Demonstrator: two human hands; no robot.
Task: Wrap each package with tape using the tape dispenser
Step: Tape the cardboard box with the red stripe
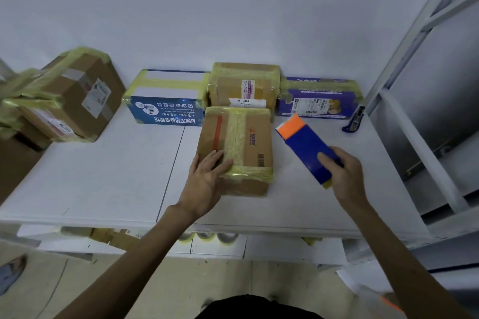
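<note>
bench: white, two panels meeting at a seam
wall: plain white, behind the bench
blue tool: at the bench's far right corner, near the rack
rack: white metal frame, right side
floor: pale tiles

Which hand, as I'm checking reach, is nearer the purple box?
Right. Right hand holds the tape dispenser before the purple box; left hand rests on the brown package, farther left.

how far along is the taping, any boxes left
Done: the big brown box, blue box, back brown box and purple box all carry yellow tape. In hand: the left hand rests on the front box, already taped, while the right hand holds the tape dispenser. Left: no untaped package shows.
</note>
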